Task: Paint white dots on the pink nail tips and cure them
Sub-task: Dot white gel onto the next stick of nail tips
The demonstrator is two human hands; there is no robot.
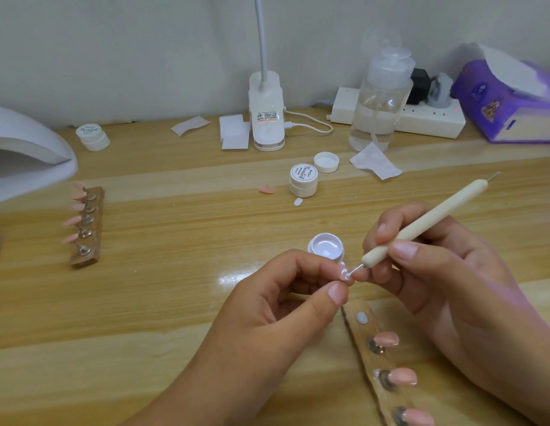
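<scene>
Working at the near middle of a wooden table [144,302], with plain wood grain showing from the hands out toward 9 o'clock. Crowding the 10 o'clock side: a white curing lamp [28,155] running off the left edge. Lying just at its 5 o'clock: a far holder [88,226] carrying a row of pink tips [72,221] pointing to 9. Hemming the hands in at 5 o'clock: a near holder strip [359,330] lying between the two wrists and running off the bottom edge, bearing three mounted tips [402,376]. Standing well apart toward 12 o'clock: a closed pot [303,179] with a loose lid [326,162] at its 1, then a clear bottle [379,103], a power strip [427,121] and a purple tissue pack [507,106] along the wall.

Holding the nail tip [344,273] at the 3 o'clock end of the left hand [267,309], pinching it between thumb and forefinger. Sitting just at the nail tip's 11 o'clock, beyond the left forefinger: an open paint pot [326,249].

Gripping a dotting tool [421,222] pen-fashion in the right hand [452,272], thumb and forefinger closing low on the pale handle, shaft slanting up toward 2 o'clock. Touching the tool's white-loaded metal end to the nail tip, with white spots showing there. Curling the right hand's lower fingers in close against the left fingertips.
</scene>
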